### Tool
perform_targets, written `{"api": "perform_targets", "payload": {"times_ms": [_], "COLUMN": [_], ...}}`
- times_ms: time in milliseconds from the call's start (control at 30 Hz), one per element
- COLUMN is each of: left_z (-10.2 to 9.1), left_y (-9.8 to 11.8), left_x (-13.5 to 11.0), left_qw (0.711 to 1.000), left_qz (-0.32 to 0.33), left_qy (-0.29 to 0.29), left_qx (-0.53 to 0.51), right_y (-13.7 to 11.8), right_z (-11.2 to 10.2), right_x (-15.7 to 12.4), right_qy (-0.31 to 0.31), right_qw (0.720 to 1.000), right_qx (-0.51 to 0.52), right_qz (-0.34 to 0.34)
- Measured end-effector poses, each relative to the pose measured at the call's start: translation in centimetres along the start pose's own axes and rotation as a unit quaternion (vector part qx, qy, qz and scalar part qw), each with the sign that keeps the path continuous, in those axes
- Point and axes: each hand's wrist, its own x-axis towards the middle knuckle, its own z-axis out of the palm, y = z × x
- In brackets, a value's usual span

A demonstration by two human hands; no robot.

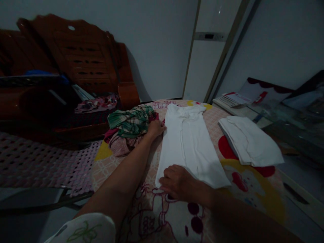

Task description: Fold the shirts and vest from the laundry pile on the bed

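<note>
White sleeve [86, 229] with a green line drawing lies nearest the camera, at lower left, around the left forearm [118, 182]. Beyond it I see a round table [141, 216] under a cartoon-printed cover [182, 222], and on its middle a long white garment [192, 138], spread flat, its far end bunched. The left hand [156, 130] is at the garment's left edge, between it and a rumpled heap of clothes [131, 121] topped with green plaid. The right hand [176, 182], fingers curled, is at the garment's near left corner. With the room so dim, I cannot tell whether either hand pinches the fabric or merely touches it. To handle it well, I would keep both hands along that same long edge, drawing it straight with light, even tension, and smooth out the ridge down the middle and the bunching at the far end. I would keep the left hand clear of the heap, lest loose cloth drag along. At right sits a folded white cloth [250, 140], well apart from both hands and best left undisturbed.
</note>
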Motion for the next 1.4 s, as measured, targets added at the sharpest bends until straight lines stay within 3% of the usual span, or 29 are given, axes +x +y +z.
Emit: {"api": "perform_targets", "payload": {"times_ms": [67,133,200,267,400,567,667,833,933,1033,1133,1233,1300,1400], "left_z": [0.3,0.8,1.7,2.7,4.0,4.0,4.0,4.0,3.4,3.1,3.8,4.9,4.8,2.8], "left_y": [0.5,1.2,1.9,2.3,2.3,2.0,1.9,1.6,2.4,4.5,6.8,7.9,7.9,7.7], "left_x": [-0.3,-0.7,-1.1,-1.4,-1.5,-1.4,-1.5,-1.3,-1.6,-3.1,-5.3,-6.8,-6.9,-6.6], "left_qw": [0.998,0.990,0.973,0.959,0.947,0.943,0.943,0.945,0.944,0.925,0.881,0.860,0.860,0.867], "left_qz": [0.029,0.109,0.214,0.283,0.306,0.314,0.316,0.315,0.322,0.373,0.460,0.489,0.490,0.478], "left_qy": [0.051,0.089,0.073,0.019,-0.066,-0.065,-0.066,-0.062,-0.065,-0.069,-0.109,-0.140,-0.141,-0.140], "left_qx": [-0.007,-0.029,-0.040,-0.013,0.067,0.085,0.082,0.060,0.027,-0.025,-0.022,0.030,0.034,-0.010], "right_y": [0.0,0.1,0.1,0.2,0.9,3.3,5.7,9.8,10.3,9.5,8.6,8.1,7.8,6.6], "right_z": [-0.2,-0.3,-0.5,-0.6,-0.9,-2.3,-4.3,-8.6,-10.1,-9.7,-8.4,-8.0,-8.6,-9.3], "right_x": [0.0,-0.1,-0.2,-0.1,-0.1,-1.0,-2.2,-5.8,-8.8,-11.3,-12.8,-13.1,-12.8,-12.1], "right_qy": [-0.001,-0.004,-0.018,-0.033,-0.006,0.102,0.146,0.151,0.107,0.014,-0.063,-0.072,-0.058,-0.053], "right_qw": [1.000,0.999,0.998,0.996,0.986,0.954,0.919,0.799,0.764,0.748,0.753,0.772,0.797,0.857], "right_qx": [0.027,0.040,0.045,0.064,0.158,0.247,0.285,0.361,0.369,0.417,0.435,0.401,0.366,0.303], "right_qz": [0.005,0.008,0.026,0.047,0.060,0.135,0.231,0.457,0.518,0.517,0.490,0.488,0.477,0.413]}}
